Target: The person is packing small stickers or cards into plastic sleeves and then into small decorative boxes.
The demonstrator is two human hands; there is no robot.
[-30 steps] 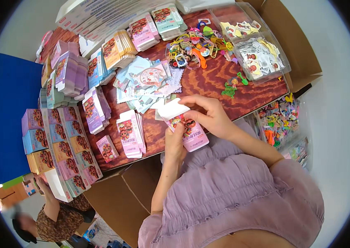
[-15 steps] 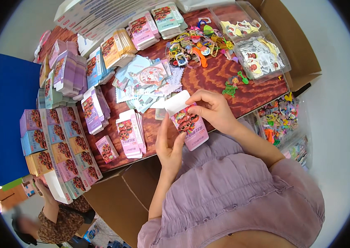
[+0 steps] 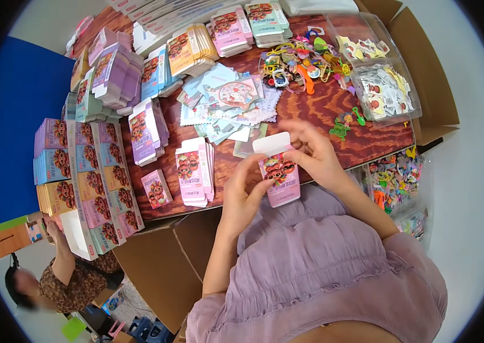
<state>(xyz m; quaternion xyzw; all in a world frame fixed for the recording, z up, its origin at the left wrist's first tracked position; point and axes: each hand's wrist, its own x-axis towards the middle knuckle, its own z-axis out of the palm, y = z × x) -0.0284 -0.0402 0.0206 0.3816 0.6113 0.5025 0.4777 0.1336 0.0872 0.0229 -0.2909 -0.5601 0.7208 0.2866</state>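
Over the table's front edge I hold a small pink carton (image 3: 281,186) with cartoon figures on its front, its white top flap raised. My left hand (image 3: 243,193) grips the carton's left side, with the thumb on its front. At the upper right corner, my right hand (image 3: 314,155) pinches the carton near its opening; some of its fingers are blurred and partly behind the flap. What is inside the carton is hidden. To the left lie a stack of flat pink cartons (image 3: 192,174) and one formed pink box (image 3: 156,189). Beyond my hands spreads a pile of cards (image 3: 233,97).
Colourful small trinkets (image 3: 299,66) lie at the back, beside clear trays of stickers (image 3: 388,94). Stacks of coloured cartons (image 3: 190,48) line the far left. Display boxes (image 3: 90,183) stand at the left edge, where another person's hand (image 3: 58,237) reaches up. A trinket bin (image 3: 392,180) sits lower right.
The view has shifted, so the table sits further right. The carton is now more upright, and my right hand has moved along its top opening. My left hand still grips it.
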